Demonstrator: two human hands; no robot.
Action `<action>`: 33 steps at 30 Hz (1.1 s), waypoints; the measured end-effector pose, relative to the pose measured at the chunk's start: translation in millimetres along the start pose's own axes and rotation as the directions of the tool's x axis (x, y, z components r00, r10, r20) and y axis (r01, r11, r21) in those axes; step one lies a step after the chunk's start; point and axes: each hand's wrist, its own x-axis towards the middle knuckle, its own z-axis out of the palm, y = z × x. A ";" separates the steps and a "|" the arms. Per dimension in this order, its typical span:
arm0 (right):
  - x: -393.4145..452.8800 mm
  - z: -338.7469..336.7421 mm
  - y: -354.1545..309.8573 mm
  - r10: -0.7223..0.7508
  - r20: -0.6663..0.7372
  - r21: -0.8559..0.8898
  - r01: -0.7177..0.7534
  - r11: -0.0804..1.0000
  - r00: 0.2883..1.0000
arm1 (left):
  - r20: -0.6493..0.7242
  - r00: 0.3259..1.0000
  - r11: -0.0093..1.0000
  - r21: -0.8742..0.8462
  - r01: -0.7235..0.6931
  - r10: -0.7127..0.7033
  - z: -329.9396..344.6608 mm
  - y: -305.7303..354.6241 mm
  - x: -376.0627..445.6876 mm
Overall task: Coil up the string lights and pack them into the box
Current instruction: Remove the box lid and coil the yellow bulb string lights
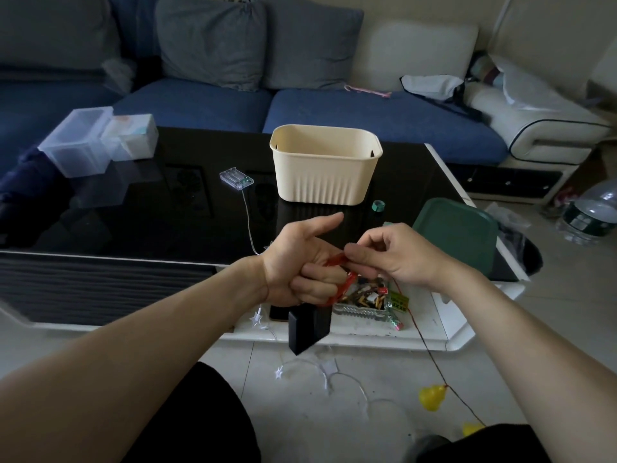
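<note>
Clear plastic battery case, far worktop: its thin wire trails off the near edge; a tug could drag it off.
White star-shaped string lights, slack on the floor below both hands: likely to tangle.
Left hand: fingers curled round red loops, thumb out.
Right hand: pinches red coiled strand; its dark wire runs floorward and could snag.
Cream ribbed plastic box: beyond, apart.
</note>
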 end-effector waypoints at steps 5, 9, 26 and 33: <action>0.4 -1.1 13.9 0.196 0.120 0.044 -0.202 0.978 0.973 | -0.133 0.990 0.998 0.051 -0.046 0.052 -0.4 -1.0 -2.2; -1.7 -6.6 25.9 0.204 0.049 -0.024 -0.203 0.979 0.978 | -0.253 0.960 0.992 -0.012 -0.126 0.119 -3.1 -1.9 -1.1; 7.8 23.8 21.8 0.212 0.100 -0.457 -0.144 0.878 0.972 | -0.655 0.649 0.746 -0.190 -0.638 0.388 -13.2 8.4 11.0; -1.8 34.3 -12.2 0.081 0.140 -0.378 -0.023 0.926 0.987 | -0.657 0.667 0.892 0.020 -0.451 0.352 -17.5 0.7 17.2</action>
